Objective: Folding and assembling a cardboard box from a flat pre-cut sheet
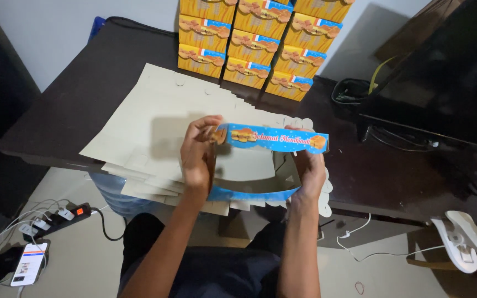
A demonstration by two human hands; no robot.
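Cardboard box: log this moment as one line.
left hand: grips box | right hand: grips box | box: half-folded, open | below: flat sheets on table

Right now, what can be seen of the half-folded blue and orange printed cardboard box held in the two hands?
The half-folded blue and orange printed cardboard box is thin card, plain grey-brown inside, opened into a loop with a curved lower edge. The left hand pinches one end, the right hand grips the other. It is held above the stack of flat unfolded card sheets on the dark wooden table.

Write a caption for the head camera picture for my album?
Two hands, left and right, hold a half-folded blue-and-orange carton above flat cardboard sheets.
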